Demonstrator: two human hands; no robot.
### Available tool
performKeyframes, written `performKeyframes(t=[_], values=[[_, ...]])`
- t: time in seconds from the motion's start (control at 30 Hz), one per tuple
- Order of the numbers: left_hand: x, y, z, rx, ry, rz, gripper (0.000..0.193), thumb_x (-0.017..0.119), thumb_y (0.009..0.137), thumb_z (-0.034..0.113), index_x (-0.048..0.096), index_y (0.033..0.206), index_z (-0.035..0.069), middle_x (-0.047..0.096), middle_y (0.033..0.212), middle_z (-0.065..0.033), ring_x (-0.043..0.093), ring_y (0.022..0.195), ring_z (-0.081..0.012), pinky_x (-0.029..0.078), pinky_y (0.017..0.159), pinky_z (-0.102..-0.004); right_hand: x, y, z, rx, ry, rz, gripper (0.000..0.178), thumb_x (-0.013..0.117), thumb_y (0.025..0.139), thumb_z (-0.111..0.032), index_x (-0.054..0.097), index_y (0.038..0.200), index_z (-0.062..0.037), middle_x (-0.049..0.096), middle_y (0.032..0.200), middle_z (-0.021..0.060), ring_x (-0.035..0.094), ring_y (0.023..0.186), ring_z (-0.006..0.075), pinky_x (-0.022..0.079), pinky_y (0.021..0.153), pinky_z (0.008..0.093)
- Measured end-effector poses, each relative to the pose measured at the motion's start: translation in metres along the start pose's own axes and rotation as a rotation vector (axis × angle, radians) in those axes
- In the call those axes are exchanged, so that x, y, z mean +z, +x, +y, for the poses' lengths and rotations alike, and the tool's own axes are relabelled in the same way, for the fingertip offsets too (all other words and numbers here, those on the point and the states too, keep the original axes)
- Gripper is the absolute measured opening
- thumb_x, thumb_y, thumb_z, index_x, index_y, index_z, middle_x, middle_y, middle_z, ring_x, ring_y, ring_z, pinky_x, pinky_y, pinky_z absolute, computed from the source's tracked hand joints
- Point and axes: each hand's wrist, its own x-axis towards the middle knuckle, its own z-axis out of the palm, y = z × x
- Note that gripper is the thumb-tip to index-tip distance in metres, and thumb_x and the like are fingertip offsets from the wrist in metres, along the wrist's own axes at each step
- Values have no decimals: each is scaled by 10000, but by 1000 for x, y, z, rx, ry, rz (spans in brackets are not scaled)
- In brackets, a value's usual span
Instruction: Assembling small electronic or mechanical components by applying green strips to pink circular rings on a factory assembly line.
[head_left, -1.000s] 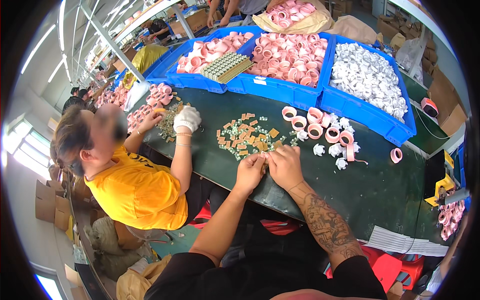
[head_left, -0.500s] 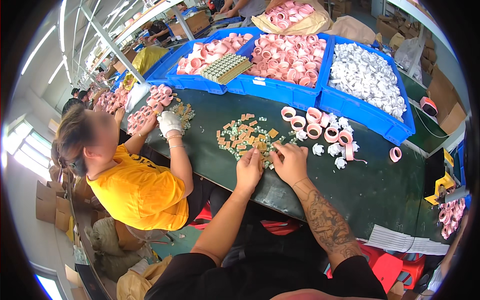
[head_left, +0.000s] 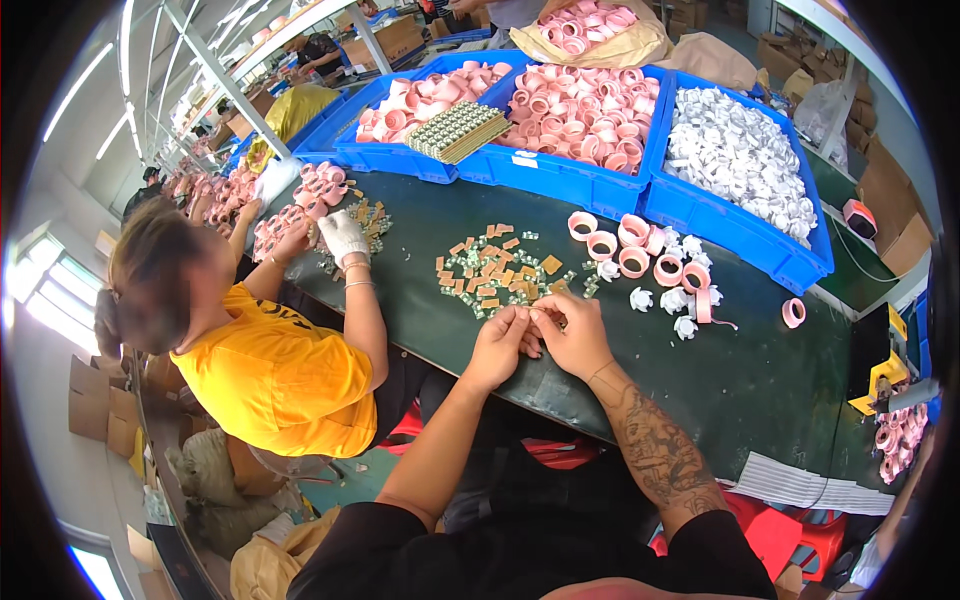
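Observation:
My left hand (head_left: 498, 348) and my right hand (head_left: 573, 336) meet at the fingertips over the dark green table (head_left: 770, 400). Thumbs and fingers of both are pinched together; whatever they hold is too small and too covered to make out. Just beyond them lies a loose pile of small circuit boards (head_left: 487, 266), some showing green, others tan. To the right of the pile stand several pink ring-shaped plastic parts (head_left: 632, 231). Among these lie white flower-shaped plastic pieces (head_left: 641, 299).
Blue bins (head_left: 560, 178) line the far side, with pink parts (head_left: 590, 110) and white pieces (head_left: 735, 150). A stack of circuit board panels (head_left: 460, 132) rests across two bins. At left a co-worker in a yellow shirt (head_left: 275, 365) handles pink parts. White strips (head_left: 810, 485) lie at right.
My right hand has come in toward the left, so their fingertips now meet. Both hands have drawn slightly closer to me. The co-worker's gloved hand has shifted a little.

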Motion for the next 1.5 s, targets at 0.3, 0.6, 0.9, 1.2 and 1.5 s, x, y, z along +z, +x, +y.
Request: performKeyframes(t=[0.3, 0.6, 0.9, 1.2, 1.5], values=[[29, -7, -3, 223, 479, 375, 285, 563, 1092, 219, 713, 1027, -15, 694, 739, -44, 630, 600, -104, 528, 569, -276, 0, -1, 4, 191, 112, -77, 198, 722, 957, -175, 734, 1009, 16, 764, 884, 135, 732, 751, 184, 553, 684, 313], [34, -12, 0, 455, 796, 541, 225, 647, 1020, 177, 753, 966, -13, 694, 743, -173, 677, 627, -298, 533, 610, -370, 7, -3, -10, 248, 105, 16, 162, 741, 936, -165, 731, 928, -3, 756, 806, 124, 733, 703, 198, 551, 646, 314], [34, -12, -5, 740, 994, 586, 217, 631, 1029, 163, 718, 934, -12, 692, 738, -151, 664, 623, -292, 524, 599, -378, 9, -10, -13, 279, 152, 55, 189, 744, 943, -186, 729, 918, 2, 757, 799, 133, 735, 694, 192, 558, 643, 314], [16, -6, -7, 195, 195, 295, 336, 484, 1128, 301, 623, 959, 45, 607, 742, 8, 534, 618, -58, 445, 566, -217, 15, -4, 26, 399, 519, -100, 256, 650, 1048, -205, 703, 992, 39, 677, 833, -9, 593, 753, 44, 475, 669, 227], [15, -8, -6, 235, 497, 172, 336, 498, 1123, 264, 649, 957, 15, 633, 789, -1, 551, 674, -66, 461, 610, -231, 3, -4, 5, 156, 203, -62, 239, 682, 1008, -192, 738, 1098, 22, 741, 903, 77, 664, 789, 125, 530, 731, 281]])
